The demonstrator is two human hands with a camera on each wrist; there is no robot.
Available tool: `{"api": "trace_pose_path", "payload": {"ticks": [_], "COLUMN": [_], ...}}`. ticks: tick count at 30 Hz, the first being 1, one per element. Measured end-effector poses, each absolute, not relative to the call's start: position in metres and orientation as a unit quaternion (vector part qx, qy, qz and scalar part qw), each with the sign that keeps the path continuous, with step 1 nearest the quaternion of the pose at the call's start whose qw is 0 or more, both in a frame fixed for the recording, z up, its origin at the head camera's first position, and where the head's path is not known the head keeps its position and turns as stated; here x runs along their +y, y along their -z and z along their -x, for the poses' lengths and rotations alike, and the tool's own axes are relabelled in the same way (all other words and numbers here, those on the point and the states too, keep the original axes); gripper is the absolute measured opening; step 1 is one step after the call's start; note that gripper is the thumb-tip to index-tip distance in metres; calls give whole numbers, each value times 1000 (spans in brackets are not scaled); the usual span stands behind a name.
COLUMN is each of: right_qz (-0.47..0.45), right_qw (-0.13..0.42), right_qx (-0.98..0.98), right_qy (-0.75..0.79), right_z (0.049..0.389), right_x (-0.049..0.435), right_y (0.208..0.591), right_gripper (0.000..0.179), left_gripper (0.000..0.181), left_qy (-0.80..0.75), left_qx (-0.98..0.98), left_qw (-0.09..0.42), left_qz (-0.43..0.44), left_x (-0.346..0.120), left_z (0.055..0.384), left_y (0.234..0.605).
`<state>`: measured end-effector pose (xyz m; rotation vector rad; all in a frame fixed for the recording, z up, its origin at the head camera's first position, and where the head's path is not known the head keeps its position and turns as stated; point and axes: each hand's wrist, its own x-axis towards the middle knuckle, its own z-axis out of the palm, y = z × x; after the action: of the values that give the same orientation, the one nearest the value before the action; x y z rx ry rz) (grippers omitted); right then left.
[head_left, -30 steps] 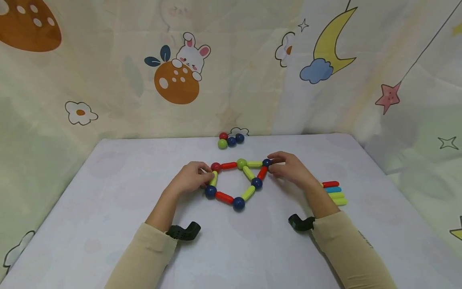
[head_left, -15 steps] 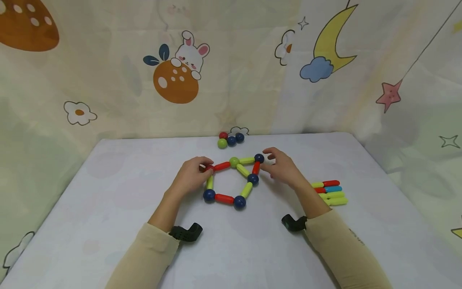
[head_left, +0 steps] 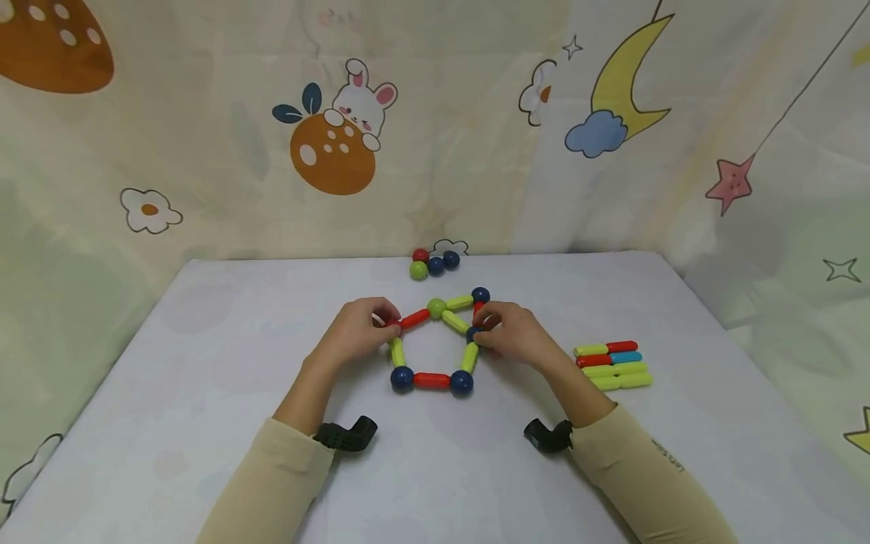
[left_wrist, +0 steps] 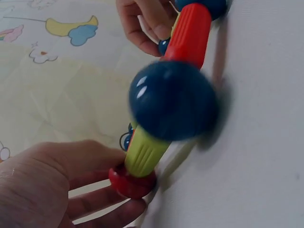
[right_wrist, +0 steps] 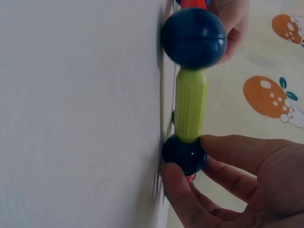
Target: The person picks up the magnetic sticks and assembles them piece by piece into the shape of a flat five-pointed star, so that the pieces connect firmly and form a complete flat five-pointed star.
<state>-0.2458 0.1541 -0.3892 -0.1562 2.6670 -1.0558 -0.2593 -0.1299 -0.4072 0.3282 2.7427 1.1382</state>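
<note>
Left hand (head_left: 362,329) pinches red ball (left_wrist: 132,184); right hand (head_left: 514,332), glossy blue ball (right_wrist: 185,156). Between them: ribbed red rod (head_left: 432,381). Right-sleeve lettering (head_left: 668,455): illegible.

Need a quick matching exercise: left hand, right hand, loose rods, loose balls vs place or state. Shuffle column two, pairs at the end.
Column one
1. Left hand
2. Right hand
3. Loose rods
4. Loose balls

Column two
A. Laid side by side in four rows
B. Pinching a dark blue ball
C. Clustered at the far side of the table
D. Holding a red ball

Pairs: 1-D, 2-B, 3-A, 4-C
</note>
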Motion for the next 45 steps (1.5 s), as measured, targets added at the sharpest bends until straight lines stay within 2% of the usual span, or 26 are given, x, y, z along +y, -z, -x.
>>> {"api": "trace_pose_path", "payload": {"ticks": [12, 26, 30, 35, 39, 42, 45], "right_qz": [43, 63, 62, 58, 67, 91, 124], "right_qw": [121, 108, 112, 111, 94, 76, 62], "right_qx": [908, 903, 901, 903, 910, 918, 927], "right_qy": [399, 412, 415, 411, 397, 378, 348], "right_z": [256, 264, 264, 263, 259, 254, 249], "right_x": [161, 159, 160, 163, 172, 185, 207], "right_y": [395, 398, 398, 396, 392, 387, 380], "right_gripper": [29, 31, 32, 33, 34, 35, 35], "left_gripper": [15, 18, 22, 26, 38, 49, 52], "left_qy": [-400, -404, -406, -410, -418, -424, -420], "left_qx": [883, 861, 865, 882, 889, 887, 885], "left_qw": [161, 227, 212, 143, 89, 67, 57], "left_qz": [-186, -209, -207, -184, -164, -169, -191], "left_x": [-133, -134, -136, -135, -130, -125, -120], "left_z": [260, 256, 258, 261, 262, 263, 265], "left_y": [405, 399, 398, 402, 410, 418, 425]}}
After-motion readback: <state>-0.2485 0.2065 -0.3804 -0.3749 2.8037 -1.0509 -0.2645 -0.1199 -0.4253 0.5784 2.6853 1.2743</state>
